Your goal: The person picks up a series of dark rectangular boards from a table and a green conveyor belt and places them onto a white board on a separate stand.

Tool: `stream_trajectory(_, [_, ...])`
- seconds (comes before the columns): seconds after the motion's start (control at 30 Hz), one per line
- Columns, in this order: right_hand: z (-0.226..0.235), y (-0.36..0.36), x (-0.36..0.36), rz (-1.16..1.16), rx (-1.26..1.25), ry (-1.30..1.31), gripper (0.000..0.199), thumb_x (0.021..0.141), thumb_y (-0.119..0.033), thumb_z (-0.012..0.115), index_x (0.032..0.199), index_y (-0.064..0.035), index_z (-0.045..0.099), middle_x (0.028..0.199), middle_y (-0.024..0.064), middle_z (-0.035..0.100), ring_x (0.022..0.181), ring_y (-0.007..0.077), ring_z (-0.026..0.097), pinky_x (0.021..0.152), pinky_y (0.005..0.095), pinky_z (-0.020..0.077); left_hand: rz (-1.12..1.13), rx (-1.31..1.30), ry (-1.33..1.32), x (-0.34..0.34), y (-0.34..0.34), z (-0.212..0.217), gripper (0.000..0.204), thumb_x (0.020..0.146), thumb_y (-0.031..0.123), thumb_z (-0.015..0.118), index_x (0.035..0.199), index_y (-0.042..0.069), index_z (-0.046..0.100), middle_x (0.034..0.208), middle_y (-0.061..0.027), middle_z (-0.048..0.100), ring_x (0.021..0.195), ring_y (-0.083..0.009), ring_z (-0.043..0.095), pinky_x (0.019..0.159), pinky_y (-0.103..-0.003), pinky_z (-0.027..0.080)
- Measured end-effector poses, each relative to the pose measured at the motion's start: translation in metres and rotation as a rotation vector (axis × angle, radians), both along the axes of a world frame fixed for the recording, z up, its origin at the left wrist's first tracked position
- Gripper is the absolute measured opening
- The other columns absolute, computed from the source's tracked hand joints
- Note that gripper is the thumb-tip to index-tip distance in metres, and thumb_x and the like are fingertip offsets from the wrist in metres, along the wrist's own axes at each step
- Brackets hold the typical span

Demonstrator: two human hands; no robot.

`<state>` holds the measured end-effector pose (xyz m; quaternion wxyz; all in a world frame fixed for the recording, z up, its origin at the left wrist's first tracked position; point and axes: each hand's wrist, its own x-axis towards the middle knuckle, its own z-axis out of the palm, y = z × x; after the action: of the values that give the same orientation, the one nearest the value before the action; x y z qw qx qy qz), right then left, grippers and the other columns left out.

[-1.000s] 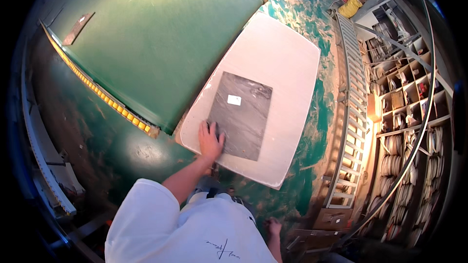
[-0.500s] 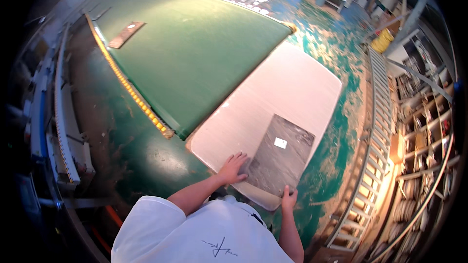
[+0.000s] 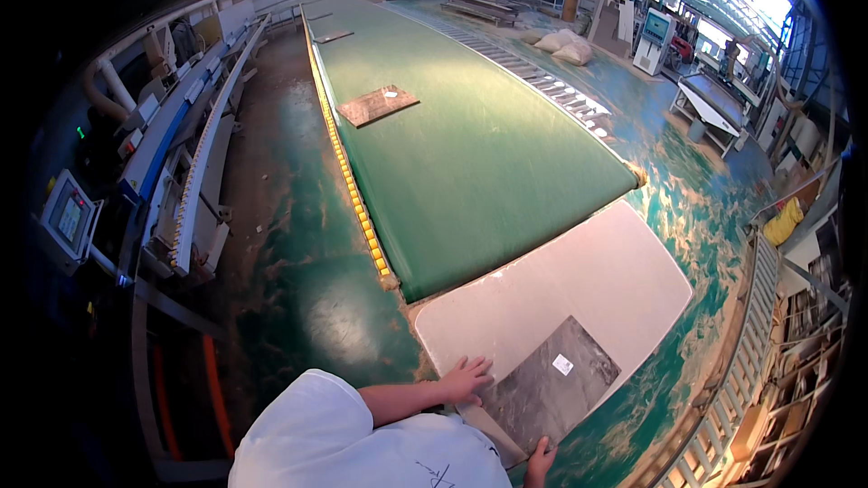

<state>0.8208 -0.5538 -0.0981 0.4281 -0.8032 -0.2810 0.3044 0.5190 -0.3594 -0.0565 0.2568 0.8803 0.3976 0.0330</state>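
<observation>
A dark grey-brown panel (image 3: 533,398) with a marbled face and a small white label (image 3: 562,364) lies on a pale, round-cornered table (image 3: 615,253) in front of me. My left hand (image 3: 466,380) rests at its left edge, fingers spread on or just above the pale top. At the near right corner my right hand (image 3: 540,463) grips the panel's edge, thumb showing on top; the other fingers are mostly hidden. Farther off, a brown panel (image 3: 371,108) with a white label lies on a green conveyor belt (image 3: 470,154), near its left side.
Yellow rollers (image 3: 348,181) line the belt's left side. Another small board (image 3: 334,37) lies farther up the belt. A long machine with a control screen (image 3: 70,217) stands at left. A slatted metal rail (image 3: 723,389) and shelves are at right. Dust streaks the green floor (image 3: 307,307).
My view has tilted up and swung left, bringing the far belt end and the control screen into sight. Both hands stay at the same places on the panel.
</observation>
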Motion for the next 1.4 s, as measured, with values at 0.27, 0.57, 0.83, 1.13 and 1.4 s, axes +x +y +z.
stream_trajectory(0.27, [0.064,0.023,-0.036,-0.007,-0.090,-0.064,0.070,0.099,-0.052,0.050,0.128,0.0117,0.055,0.126,0.0335,0.058,0.116,0.0420,0.056,0.105,0.0453,0.0397,-0.060,0.078,0.094,0.000,0.008,0.000,0.059,0.081,0.046,0.071,0.133,0.022,0.061,0.158,-0.0135,0.028,0.145,-0.0419,0.021,0.104,-0.071,0.029])
stream_trajectory(0.57, [0.033,0.013,-0.026,-0.033,-0.151,0.030,0.068,0.101,-0.053,0.047,0.129,0.0082,0.055,0.117,0.0278,0.062,0.104,0.0343,0.058,0.095,0.0431,0.0455,-0.065,0.039,0.070,-0.006,0.015,0.009,0.062,0.077,0.044,0.075,0.132,0.020,0.060,0.156,-0.0105,0.033,0.144,-0.0391,0.025,0.104,-0.066,0.033])
stream_trajectory(0.83, [0.040,0.011,-0.030,0.008,-0.116,0.035,0.070,0.101,-0.054,0.043,0.134,0.0071,0.053,0.135,0.0312,0.053,0.127,0.0398,0.050,0.109,0.0435,0.0377,-0.056,0.042,0.010,-0.012,0.017,0.007,0.062,0.072,0.038,0.080,0.127,0.015,0.062,0.152,-0.0074,0.039,0.143,-0.0347,0.031,0.104,-0.060,0.036])
stream_trajectory(1.13, [0.024,0.006,-0.025,-0.002,-0.099,0.096,0.078,0.100,-0.058,0.043,0.143,0.0070,0.043,0.147,0.0284,0.043,0.136,0.0380,0.042,0.115,0.0414,0.0301,-0.044,0.008,0.027,-0.010,0.019,0.007,0.059,0.071,0.035,0.080,0.124,0.013,0.064,0.151,-0.0065,0.040,0.142,-0.0342,0.032,0.105,-0.059,0.036])
stream_trajectory(1.4, [0.001,0.002,-0.017,0.004,0.016,-0.023,0.061,0.102,-0.047,0.047,0.126,0.0090,0.053,0.121,0.0292,0.059,0.110,0.0346,0.057,0.096,0.0422,0.0433,-0.049,0.037,0.026,-0.009,0.023,0.006,0.056,0.070,0.036,0.081,0.118,0.011,0.066,0.150,-0.0064,0.042,0.142,-0.0330,0.033,0.105,-0.058,0.037])
